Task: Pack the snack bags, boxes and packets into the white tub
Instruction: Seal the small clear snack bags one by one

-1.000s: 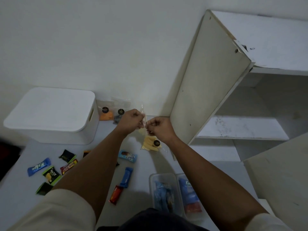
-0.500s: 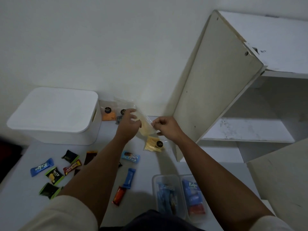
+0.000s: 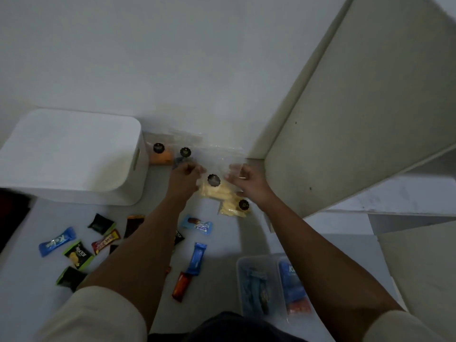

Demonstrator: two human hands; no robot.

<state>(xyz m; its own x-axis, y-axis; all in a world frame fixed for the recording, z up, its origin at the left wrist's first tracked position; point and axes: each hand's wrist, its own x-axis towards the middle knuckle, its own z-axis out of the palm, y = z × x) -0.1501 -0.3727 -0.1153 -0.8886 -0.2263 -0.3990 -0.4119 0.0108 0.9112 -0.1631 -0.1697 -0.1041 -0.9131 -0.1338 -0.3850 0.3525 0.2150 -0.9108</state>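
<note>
Two clear boxes (image 3: 261, 280) near; loose packets (image 3: 197, 257) scattered; tub (image 3: 74, 154) lidded.

- One head-worn wide-angle view, looking forward and steeply down along both forearms.
- It faces a white wall (image 3: 153, 58); the surface (image 3: 222, 243) fills the lower frame.
- The hands sit at frame centre, close by at arm's reach.
- Edges bend: the cabinet (image 3: 357, 107) leans in at right, the tub (image 3: 69, 156) at left.

Tub (image 3: 74, 154) left; packets (image 3: 81, 245) before it; 2 containers (image 3: 271, 285) right.
</note>
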